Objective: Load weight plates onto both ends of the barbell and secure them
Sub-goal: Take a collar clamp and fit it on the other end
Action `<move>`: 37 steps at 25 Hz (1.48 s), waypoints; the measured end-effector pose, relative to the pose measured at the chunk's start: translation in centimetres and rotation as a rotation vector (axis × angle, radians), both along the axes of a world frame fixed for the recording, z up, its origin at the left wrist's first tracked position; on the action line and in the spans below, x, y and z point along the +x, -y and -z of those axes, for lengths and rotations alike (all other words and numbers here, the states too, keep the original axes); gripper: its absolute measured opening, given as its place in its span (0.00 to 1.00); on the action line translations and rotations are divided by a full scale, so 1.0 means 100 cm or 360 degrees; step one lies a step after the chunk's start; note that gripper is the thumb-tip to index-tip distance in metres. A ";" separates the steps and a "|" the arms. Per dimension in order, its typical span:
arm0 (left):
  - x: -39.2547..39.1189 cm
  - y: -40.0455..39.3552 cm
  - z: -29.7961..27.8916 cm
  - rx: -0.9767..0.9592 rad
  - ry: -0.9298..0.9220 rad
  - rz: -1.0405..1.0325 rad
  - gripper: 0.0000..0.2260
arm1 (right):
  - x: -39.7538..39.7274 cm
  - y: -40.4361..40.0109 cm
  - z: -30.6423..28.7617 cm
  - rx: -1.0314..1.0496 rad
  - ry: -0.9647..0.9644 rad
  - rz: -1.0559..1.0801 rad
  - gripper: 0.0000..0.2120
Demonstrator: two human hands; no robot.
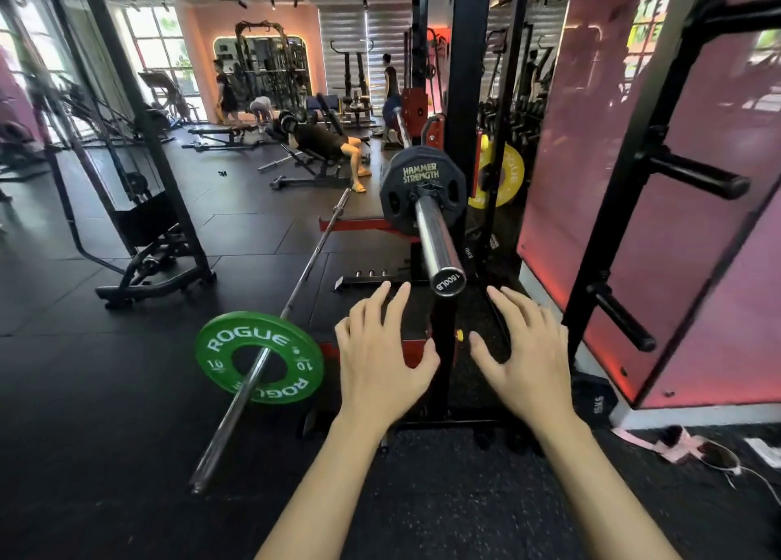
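We looked down over our two bare hands in a gym. Our left hand (380,359) and right hand (526,356) hovered side by side, fingers spread apart and holding nothing, just near of the chrome barbell sleeve (435,238), which pointed toward us from the black rack (467,94). One black plate (422,189) sat far along that sleeve, with what looked like a collar against its face, though we could not tell for certain. To the left, a second bar (236,411) lay on the floor through a green plate (258,357). We judged this end loaded; next we would need to check the collar, then move to the far end.
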State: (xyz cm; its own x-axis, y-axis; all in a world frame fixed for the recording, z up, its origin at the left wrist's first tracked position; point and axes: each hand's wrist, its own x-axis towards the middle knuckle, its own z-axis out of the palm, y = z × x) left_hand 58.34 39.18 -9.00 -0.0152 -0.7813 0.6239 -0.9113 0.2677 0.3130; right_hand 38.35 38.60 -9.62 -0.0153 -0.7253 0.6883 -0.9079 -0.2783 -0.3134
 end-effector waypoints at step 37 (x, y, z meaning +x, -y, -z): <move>0.567 -0.227 -0.021 -0.0053 -0.0185 -0.1042 0.30 | 0.620 -0.116 -0.029 0.0094 0.0127 -0.1191 0.25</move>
